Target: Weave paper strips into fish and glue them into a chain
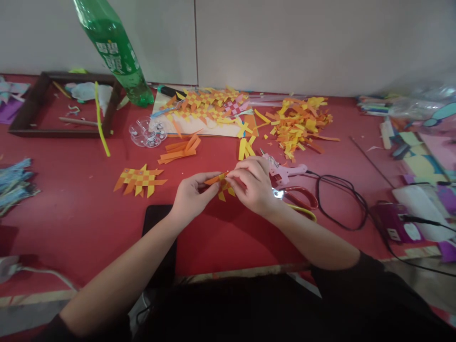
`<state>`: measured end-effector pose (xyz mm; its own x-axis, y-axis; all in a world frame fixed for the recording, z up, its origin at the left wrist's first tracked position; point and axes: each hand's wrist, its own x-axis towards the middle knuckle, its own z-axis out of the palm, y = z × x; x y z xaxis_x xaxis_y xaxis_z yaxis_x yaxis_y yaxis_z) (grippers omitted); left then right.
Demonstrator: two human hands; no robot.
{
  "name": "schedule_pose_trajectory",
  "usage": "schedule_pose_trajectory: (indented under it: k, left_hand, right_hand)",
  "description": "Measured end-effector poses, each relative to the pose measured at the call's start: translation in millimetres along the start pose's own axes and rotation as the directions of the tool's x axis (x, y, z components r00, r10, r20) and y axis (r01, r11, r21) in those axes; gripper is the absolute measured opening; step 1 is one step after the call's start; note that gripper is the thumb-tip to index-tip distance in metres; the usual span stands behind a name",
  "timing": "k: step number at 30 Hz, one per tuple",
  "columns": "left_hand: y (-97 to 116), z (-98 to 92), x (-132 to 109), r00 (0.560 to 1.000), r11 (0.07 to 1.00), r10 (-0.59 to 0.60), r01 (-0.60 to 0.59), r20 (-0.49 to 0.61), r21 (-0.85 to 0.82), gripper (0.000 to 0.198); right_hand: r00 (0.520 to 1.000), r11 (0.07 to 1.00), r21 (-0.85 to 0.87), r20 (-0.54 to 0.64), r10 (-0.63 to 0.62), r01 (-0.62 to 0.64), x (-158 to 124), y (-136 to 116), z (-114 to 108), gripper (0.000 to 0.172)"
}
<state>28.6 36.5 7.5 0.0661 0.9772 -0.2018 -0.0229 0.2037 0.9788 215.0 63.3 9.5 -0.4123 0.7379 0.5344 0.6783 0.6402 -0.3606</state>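
Note:
Both my hands meet over the middle of the red table [89, 223]. My left hand [192, 192] pinches a small weave of orange and yellow paper strips [221, 184]. My right hand [251, 183] is closed on the same weave from the right, its fingertips on a strip end. A finished woven orange and yellow piece [139, 180] lies to the left of my hands. Loose orange strips [180, 148] and yellow strips [245, 147] lie just beyond them.
A green plastic bottle [114, 50] leans at the back left beside a dark wooden frame [24, 121]. Woven sheets [204, 107] and a scrap pile [301, 126] lie behind. Red-handled scissors [297, 195], a pink tool [287, 172] and black cable [342, 199] sit to the right.

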Motion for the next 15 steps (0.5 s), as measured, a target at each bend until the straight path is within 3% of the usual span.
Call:
schedule_pose_trajectory:
  k: [5,7,11,15]
  left_hand:
    - [-1,-0.8,0,1.0,1.0,0.025,-0.025,-0.002,0.015,0.026]
    - [-2,-0.9,0,0.999,0.999,0.037,-0.037,-0.003,0.009,0.025]
    - [-3,-0.6,-1,0.998,0.998,0.068,-0.068,-0.009,-0.012,0.026]
    - [1,0.1,-2,0.996,0.995,0.094,-0.094,-0.01,-0.041,0.023]
  right_hand:
    - [0.997,0.991,0.129,-0.073,0.028,-0.018,3,-2,-1,0.003]
    - [0.994,0.982,0.183,-0.09,0.063,-0.046,3,-5,-2,0.013]
    - [0.981,0.947,0.266,-0.023,0.193,-0.18,3,-11,-4,0.028]
    - [0.97,0.889,0.39,0.049,0.239,-0.239,2,-14,-6,0.016]
